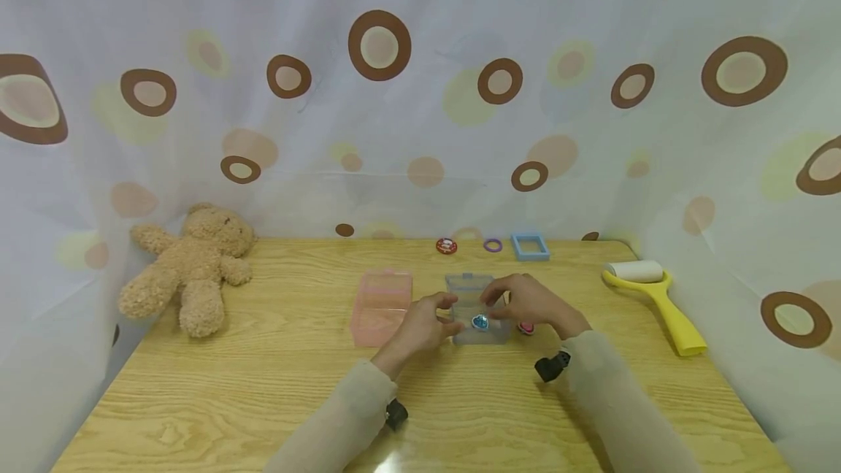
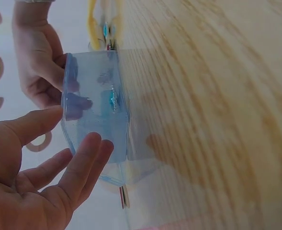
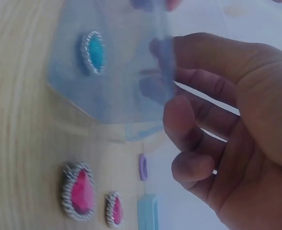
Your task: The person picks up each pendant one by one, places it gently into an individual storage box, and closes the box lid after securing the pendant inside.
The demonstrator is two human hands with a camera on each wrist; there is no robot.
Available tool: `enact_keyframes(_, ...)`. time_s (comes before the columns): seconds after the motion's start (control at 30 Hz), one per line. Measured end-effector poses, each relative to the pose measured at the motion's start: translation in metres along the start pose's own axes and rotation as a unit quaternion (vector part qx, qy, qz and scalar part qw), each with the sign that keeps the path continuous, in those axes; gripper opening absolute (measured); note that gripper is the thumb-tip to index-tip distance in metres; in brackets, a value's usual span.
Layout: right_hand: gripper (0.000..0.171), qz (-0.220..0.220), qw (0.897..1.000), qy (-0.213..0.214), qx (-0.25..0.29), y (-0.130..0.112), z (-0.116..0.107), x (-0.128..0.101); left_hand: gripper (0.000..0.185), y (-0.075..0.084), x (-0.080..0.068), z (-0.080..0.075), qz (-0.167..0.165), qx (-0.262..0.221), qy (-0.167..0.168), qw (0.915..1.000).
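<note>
Both hands were at a clear blue box standing mid-table. The left hand lay against the box's left side, fingers nearly straight and touching the wall, not curled round it. The right hand held the box's right side, thumb and fingers curled over the rim. A blue gem showed inside the box at its near end. Two pink gems lay on the table just right of the box. A pink box lay just left of the clear one. At the far edge lay a red disc, a purple ring and a blue frame. A teddy bear sat far left; a yellow lint roller lay far right.
</note>
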State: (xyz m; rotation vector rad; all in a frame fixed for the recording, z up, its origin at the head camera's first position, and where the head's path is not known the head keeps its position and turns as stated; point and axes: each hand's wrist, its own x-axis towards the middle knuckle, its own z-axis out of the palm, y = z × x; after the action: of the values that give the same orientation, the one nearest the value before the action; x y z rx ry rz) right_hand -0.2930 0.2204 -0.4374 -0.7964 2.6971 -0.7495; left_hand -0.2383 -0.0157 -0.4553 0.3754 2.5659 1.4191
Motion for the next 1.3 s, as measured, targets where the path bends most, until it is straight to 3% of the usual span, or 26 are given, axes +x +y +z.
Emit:
enact_keyframes(0.27, 0.024, -0.015, 0.999, 0.038, 0.012, 0.01, -0.017, -0.011, 0.051, 0.001, 0.0, 0.001, -0.002, -0.002, 0.004, 1.0)
enact_keyframes(0.53, 0.026, 0.011, 0.998, 0.054, 0.038, 0.023, -0.028, -0.023, 0.051, 0.003, -0.002, 0.001, -0.007, 0.001, 0.004, 1.0)
enact_keyframes(0.9, 0.028, 0.036, 0.996, 0.077, 0.026, 0.046, -0.036, -0.04, 0.05, 0.001, 0.001, 0.001, 0.005, 0.014, 0.005, 0.9999)
enact_keyframes(1.3, 0.025, 0.042, 0.996, 0.063, 0.042, 0.069, -0.039, -0.057, 0.05, 0.002, 0.0, 0.0, 0.005, 0.003, 0.002, 1.0)
